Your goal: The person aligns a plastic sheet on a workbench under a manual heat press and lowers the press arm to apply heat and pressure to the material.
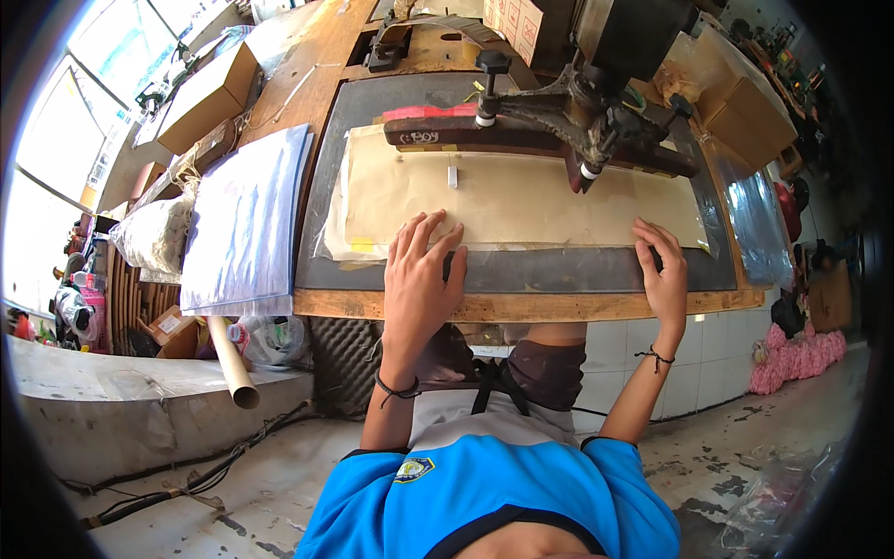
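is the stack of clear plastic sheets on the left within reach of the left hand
Probably yes. The left hand rests flat on the work pad's near edge, and the plastic sheets lie right beside the pad with nothing between them.

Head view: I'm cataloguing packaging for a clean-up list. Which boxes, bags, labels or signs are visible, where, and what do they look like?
Cardboard box: upper left beside the bench, brown, oblong, closed.
Printed carton: top centre behind the machine, pale with red markings.
Brown boxes: upper right, plain cardboard.
Clear plastic bags: flat stack on the bench's left side, glossy bluish.
Red label strip: on the machine's dark bar, small and narrow.
No screens in view.
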The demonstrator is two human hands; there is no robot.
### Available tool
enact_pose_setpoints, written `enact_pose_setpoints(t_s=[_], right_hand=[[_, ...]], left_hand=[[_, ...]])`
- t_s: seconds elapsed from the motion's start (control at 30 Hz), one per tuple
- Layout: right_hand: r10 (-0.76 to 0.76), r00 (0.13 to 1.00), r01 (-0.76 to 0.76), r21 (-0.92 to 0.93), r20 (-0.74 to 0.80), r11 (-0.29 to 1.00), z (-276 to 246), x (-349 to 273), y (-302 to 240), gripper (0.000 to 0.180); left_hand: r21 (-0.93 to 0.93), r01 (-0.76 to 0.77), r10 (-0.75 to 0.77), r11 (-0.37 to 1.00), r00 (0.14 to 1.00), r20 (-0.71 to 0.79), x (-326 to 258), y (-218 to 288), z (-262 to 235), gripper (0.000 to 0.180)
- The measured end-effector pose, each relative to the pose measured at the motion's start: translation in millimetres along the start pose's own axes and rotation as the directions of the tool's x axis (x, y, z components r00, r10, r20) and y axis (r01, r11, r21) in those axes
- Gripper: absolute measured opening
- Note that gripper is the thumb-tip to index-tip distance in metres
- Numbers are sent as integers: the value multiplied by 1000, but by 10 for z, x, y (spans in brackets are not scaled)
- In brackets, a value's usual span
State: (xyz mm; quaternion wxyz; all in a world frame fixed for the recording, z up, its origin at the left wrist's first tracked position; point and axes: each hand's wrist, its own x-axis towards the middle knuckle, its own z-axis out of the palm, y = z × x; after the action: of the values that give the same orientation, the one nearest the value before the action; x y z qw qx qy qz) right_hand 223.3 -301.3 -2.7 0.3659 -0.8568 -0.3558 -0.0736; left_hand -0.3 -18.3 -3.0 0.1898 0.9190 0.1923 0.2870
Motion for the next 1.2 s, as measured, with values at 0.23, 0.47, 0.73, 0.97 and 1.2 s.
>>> enact_pose_setpoints(t_s=[0.23,0.47,0.73,0.97,1.2], right_hand=[[25,1000,-25,5,14,1000,-17,6,-33,31],[7,1000,-7,-24,20,1000,-27,-17,27,28],[14,1000,-14,-22,-8,1000,-18,14,-28,27],[-5,1000,4,-35,-8,999,-34,25,-29,28],[13,1000,-13,6,-12,1000,-21,2,-10,27]], left_hand=[[-9,23,-22,1000,1000,10,11,12,-20,30],[-5,25,-25,1000,999,34,28,31,-27,30],[0,25,-25,1000,999,45,18,25,-3,30],[-4,20,-20,1000,999,40,23,45,-2,29],[-95,46,-40,994,997,61,-13,6,-43,28]])
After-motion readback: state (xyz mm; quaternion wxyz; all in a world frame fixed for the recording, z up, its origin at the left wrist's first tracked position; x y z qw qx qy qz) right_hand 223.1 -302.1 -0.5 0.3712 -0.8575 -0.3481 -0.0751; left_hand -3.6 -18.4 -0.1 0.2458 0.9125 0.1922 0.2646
